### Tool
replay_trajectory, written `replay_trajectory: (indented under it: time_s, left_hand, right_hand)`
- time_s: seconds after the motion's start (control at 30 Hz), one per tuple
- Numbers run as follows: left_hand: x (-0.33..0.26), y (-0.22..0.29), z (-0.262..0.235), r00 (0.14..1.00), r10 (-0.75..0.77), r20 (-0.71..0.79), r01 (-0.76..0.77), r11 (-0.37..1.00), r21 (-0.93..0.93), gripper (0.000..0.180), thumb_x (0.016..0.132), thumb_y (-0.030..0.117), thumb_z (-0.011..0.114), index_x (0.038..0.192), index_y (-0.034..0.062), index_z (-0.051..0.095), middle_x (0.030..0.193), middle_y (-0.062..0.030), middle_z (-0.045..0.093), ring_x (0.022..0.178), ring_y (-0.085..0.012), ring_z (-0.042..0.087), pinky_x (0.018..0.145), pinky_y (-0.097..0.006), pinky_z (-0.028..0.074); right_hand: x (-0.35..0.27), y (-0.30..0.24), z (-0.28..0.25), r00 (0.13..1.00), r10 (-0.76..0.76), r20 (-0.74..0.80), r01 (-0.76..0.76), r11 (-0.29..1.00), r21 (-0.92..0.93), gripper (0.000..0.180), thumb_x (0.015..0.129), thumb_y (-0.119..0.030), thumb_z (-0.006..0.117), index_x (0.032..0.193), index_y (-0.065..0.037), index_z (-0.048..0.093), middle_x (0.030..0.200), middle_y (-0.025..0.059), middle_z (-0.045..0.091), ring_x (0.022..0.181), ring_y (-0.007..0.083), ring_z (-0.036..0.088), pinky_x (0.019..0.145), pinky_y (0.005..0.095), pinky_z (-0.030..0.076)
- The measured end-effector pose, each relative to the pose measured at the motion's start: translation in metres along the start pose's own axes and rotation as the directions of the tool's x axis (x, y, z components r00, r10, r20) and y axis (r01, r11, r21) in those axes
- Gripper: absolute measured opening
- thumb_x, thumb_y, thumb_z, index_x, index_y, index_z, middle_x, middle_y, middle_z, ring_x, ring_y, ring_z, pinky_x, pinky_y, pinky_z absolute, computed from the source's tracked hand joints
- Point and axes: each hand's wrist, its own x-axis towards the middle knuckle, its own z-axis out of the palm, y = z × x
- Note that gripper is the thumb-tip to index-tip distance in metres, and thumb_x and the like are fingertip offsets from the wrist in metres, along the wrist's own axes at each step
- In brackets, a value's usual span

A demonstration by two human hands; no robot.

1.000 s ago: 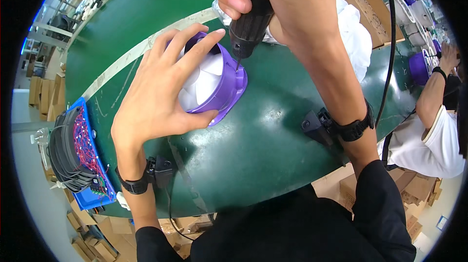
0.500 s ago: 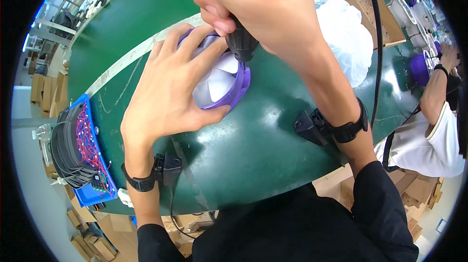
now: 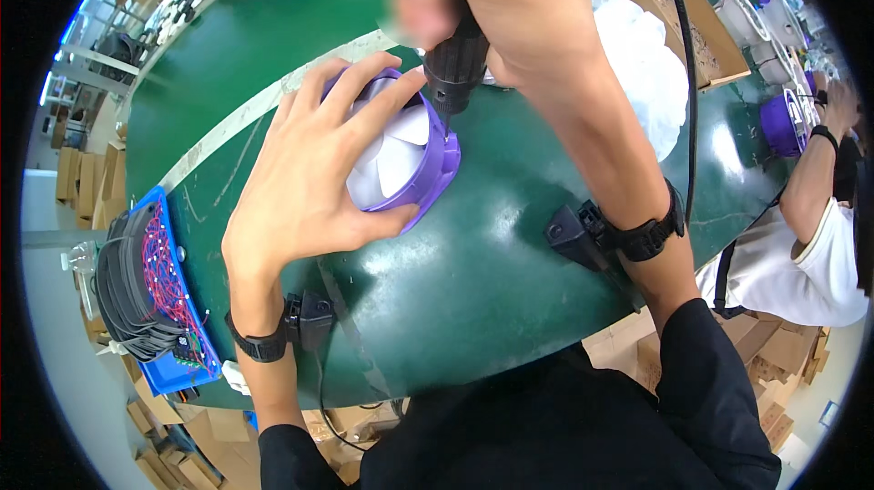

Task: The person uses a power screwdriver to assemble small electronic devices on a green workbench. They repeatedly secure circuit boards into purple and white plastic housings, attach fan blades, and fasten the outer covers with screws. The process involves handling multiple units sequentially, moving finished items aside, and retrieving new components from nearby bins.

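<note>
- Now the left hand (image 3: pixel 300 189) is gripping the purple fan (image 3: pixel 414 158) on the green bench (image 3: pixel 510 280), fingers spread over it.
- Meanwhile the right hand (image 3: pixel 510 7) is clutching a black screwdriver (image 3: pixel 452 71), its tip touching the fan's rim.

glossy purple plastic fan (image 3: pixel 414 162), seemingly rubbery green mat (image 3: pixel 473 271)

Black sleeves cover both upper forearms. Each wrist wears a black strap carrying a small black box; a thin cable trails from the left one.
</note>
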Motion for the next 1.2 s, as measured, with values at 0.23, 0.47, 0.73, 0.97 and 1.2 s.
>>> replay_trajectory:
  time_s: [0.23,0.47,0.73,0.97,1.2]
  left_hand:
    - [-0.006,-0.01,-0.004,0.999,-0.013,0.036,0.016,0.997,-0.08,0.101,0.055,0.025,0.086,0.149,0.0094,0.051,0.152,-0.0173,0.047,0.139,-0.0438,0.043,0.118,-0.051,0.037]
    - [-0.009,0.001,-0.017,0.996,-0.06,0.073,0.063,0.997,-0.04,0.095,0.064,0.036,0.087,0.15,0.0184,0.052,0.159,-0.0182,0.041,0.146,-0.0469,0.036,0.118,-0.056,0.034]
    - [-0.018,0.029,-0.018,0.957,-0.289,0.012,0.287,0.955,0.075,0.099,0.068,0.041,0.084,0.152,0.0063,0.046,0.142,-0.0236,0.05,0.13,-0.0443,0.05,0.111,-0.052,0.041]
    - [-0.016,0.016,-0.013,0.971,-0.239,0.008,0.239,0.97,-0.051,0.105,0.065,0.036,0.086,0.154,0.005,0.041,0.152,-0.0233,0.046,0.141,-0.0467,0.042,0.117,-0.051,0.036]
    - [-0.004,0.008,-0.002,1.0,0.0,0.004,0.0,0.998,-0.068,0.097,0.061,0.035,0.084,0.147,0.007,0.048,0.147,-0.0159,0.05,0.135,-0.0471,0.045,0.11,-0.056,0.042]
  right_hand:
    - [0.004,0.0,-0.008,0.986,-0.149,-0.077,0.154,0.986,0.065,0.038,0.098,-0.037,0.072,0.086,-0.003,0.063,0.053,0.0011,0.052,0.039,0.0098,0.048,0.039,0.0253,0.041]
    - [0.003,-0.064,-0.117,0.745,-0.656,-0.12,0.649,0.755,-0.093,0.046,0.104,-0.051,0.058,0.095,-0.007,0.063,0.053,0.0023,0.048,0.041,0.0143,0.047,0.042,0.0289,0.043]
    - [0.021,-0.046,-0.308,0.36,-0.885,-0.295,0.07,0.341,-0.938,0.025,0.095,-0.026,0.078,0.085,-0.005,0.069,0.071,-0.0021,0.064,0.063,0.0065,0.057,0.066,0.0235,0.048]
    - [0.011,-0.053,-0.191,0.605,-0.734,-0.31,0.605,0.676,-0.42,0.032,0.106,-0.032,0.061,0.102,-0.001,0.065,0.066,0.0034,0.051,0.058,0.0136,0.051,0.06,0.0318,0.045]
    - [-0.012,-0.006,-0.024,0.983,-0.146,-0.115,0.149,0.989,0.023,0.035,0.1,-0.038,0.069,0.087,-0.006,0.065,0.059,-0.0028,0.054,0.044,0.0069,0.05,0.04,0.0262,0.037]
